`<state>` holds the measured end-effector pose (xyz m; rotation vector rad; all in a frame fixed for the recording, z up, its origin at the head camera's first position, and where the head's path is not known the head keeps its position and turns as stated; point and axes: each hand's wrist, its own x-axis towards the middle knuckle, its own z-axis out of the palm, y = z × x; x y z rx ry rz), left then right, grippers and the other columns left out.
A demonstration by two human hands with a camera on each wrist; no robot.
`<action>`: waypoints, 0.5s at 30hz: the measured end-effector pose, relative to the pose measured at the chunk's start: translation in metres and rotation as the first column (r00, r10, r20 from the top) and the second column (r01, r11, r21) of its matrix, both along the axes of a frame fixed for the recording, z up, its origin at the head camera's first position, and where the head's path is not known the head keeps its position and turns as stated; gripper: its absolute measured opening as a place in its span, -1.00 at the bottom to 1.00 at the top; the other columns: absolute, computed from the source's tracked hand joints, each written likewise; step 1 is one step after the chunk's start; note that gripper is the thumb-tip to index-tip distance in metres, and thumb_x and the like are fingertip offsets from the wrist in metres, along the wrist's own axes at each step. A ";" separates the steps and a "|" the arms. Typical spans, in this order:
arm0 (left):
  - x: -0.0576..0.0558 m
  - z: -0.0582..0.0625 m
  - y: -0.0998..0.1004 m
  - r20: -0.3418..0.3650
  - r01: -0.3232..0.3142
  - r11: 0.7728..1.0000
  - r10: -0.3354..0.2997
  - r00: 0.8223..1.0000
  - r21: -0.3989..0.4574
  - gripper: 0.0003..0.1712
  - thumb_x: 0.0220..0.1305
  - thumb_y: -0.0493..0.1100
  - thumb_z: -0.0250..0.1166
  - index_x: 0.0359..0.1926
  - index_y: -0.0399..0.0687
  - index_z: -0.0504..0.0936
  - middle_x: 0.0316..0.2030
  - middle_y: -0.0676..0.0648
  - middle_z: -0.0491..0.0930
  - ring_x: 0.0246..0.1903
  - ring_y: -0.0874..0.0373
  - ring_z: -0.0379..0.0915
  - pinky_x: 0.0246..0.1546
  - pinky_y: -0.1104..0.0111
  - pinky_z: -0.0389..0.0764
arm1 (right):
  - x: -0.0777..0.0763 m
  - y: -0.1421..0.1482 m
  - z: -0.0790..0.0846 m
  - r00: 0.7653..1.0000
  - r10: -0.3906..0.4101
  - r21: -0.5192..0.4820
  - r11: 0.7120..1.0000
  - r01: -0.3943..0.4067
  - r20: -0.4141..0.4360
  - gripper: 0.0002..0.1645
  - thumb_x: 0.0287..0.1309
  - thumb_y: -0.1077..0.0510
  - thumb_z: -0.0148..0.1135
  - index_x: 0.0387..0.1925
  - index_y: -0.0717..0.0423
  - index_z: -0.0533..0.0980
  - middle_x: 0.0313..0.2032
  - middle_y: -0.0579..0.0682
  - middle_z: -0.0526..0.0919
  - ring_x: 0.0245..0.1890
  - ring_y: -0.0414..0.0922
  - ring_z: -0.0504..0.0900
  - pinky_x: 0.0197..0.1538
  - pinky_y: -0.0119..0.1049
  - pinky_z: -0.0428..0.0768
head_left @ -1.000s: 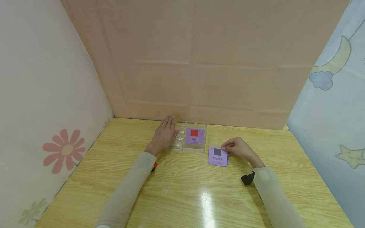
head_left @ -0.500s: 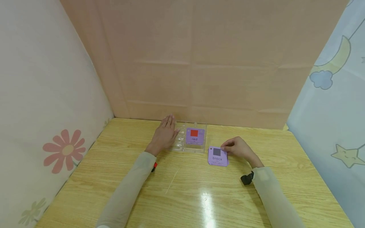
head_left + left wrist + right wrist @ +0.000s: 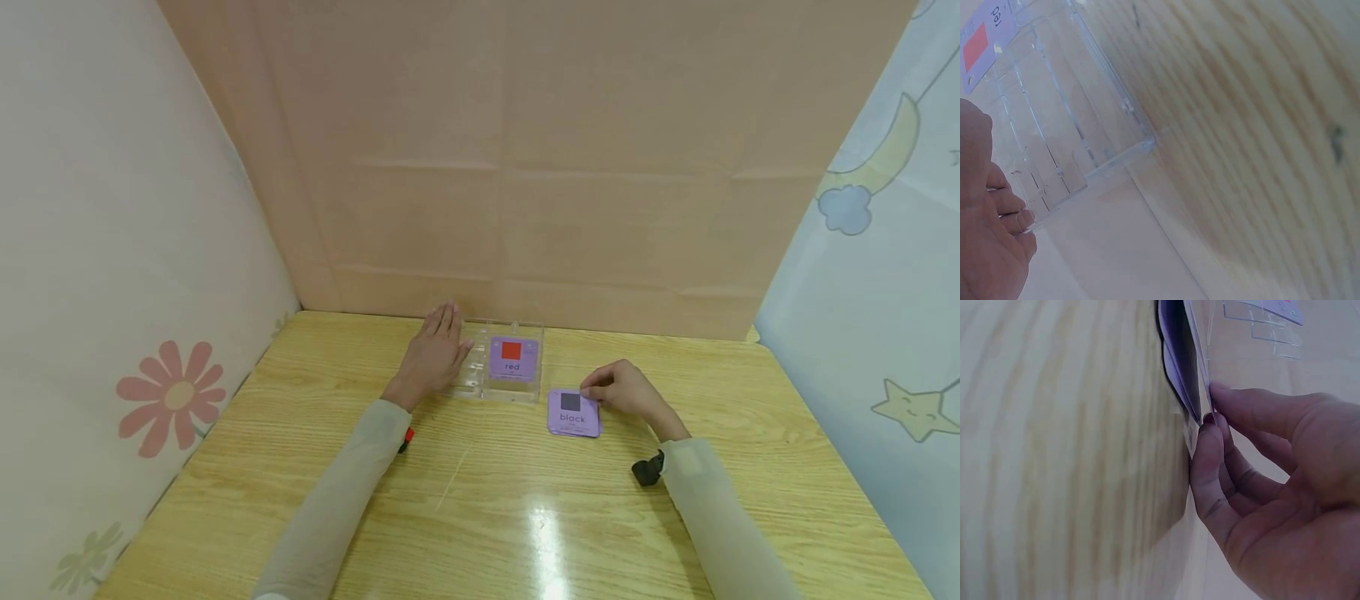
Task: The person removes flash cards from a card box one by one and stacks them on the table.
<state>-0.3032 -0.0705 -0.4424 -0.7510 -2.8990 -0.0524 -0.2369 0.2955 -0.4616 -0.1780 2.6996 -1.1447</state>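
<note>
The wood-grain table (image 3: 510, 475) bears a clear holder (image 3: 513, 391), seemingly plastic, and purple cards (image 3: 572, 418).

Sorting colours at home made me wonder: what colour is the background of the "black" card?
The card is light purple, clearest in the head view.

A creased tan backdrop (image 3: 498, 217) stops me at the far side of the yellowish wood-grain table (image 3: 487, 533). The person's left hand (image 3: 435, 354) blocks the left side of the clear plastic compartment tray (image 3: 512, 393). I see only a narrow gap between tray and purple square cards (image 3: 573, 425); the right hand (image 3: 628, 392) crowds their right edge. Between the forearms, wide passage.
</note>
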 end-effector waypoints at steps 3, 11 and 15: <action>0.000 0.000 0.000 -0.008 0.000 1.000 0.000 1.000 -0.005 -0.14 0.72 0.19 -0.31 0.65 -0.40 -0.12 0.68 -0.34 -0.11 0.69 -0.18 -0.14 0.73 0.05 -0.07 | 0.000 -0.001 0.000 1.000 -0.002 0.011 1.000 0.002 -0.004 -0.87 0.36 0.24 0.35 -0.18 0.20 0.77 -0.25 0.07 0.79 -0.36 -0.15 0.53 -0.37 -0.42 0.49; 0.002 0.002 0.001 -0.012 -0.006 1.000 0.006 1.000 -0.017 -0.15 0.72 0.18 -0.29 0.65 -0.39 -0.13 0.67 -0.35 -0.07 0.69 -0.18 -0.13 0.72 0.06 -0.06 | 0.001 -0.003 0.000 0.999 0.018 0.033 0.999 -0.017 -0.033 -0.87 0.34 0.25 0.37 -0.15 0.23 0.75 -0.23 0.11 0.79 -0.32 -0.14 0.53 -0.32 -0.41 0.50; 0.003 0.004 0.001 -0.002 -0.007 1.000 0.007 1.000 -0.013 -0.15 0.72 0.17 -0.26 0.65 -0.38 -0.13 0.67 -0.34 -0.08 0.69 -0.17 -0.14 0.72 0.07 -0.07 | 0.001 -0.003 0.001 0.998 0.028 0.054 0.998 -0.025 -0.049 -0.85 0.34 0.23 0.38 -0.14 0.24 0.74 -0.21 0.12 0.79 -0.29 -0.14 0.54 -0.27 -0.38 0.51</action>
